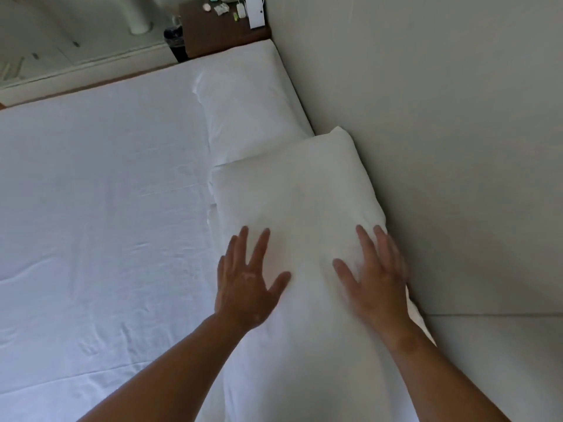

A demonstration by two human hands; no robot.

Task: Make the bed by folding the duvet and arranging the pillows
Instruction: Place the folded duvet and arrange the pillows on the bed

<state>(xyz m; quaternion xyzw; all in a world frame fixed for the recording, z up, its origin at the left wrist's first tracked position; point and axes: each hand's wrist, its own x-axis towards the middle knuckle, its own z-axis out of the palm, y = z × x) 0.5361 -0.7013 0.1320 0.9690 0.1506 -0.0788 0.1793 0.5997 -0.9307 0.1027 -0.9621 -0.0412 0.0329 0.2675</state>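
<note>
On the left of the bed, the white sheet point(91, 208) lies lightly creased; no duvet shows in view. Further right, the far pillow point(246, 117) lies flat at the head of the bed. The left hand point(243, 284) rests on the near pillow point(298, 202), fingers straight and spread, gripping nothing. The right hand point(374, 278) lies likewise flat and spread on that pillow's right edge, just beside the wall point(441, 147). The step in hand looks like arranging the pillows, patting this one into place. The next move probably calls for smoothing it and squaring its far end with the other pillow, which it meets.
</note>
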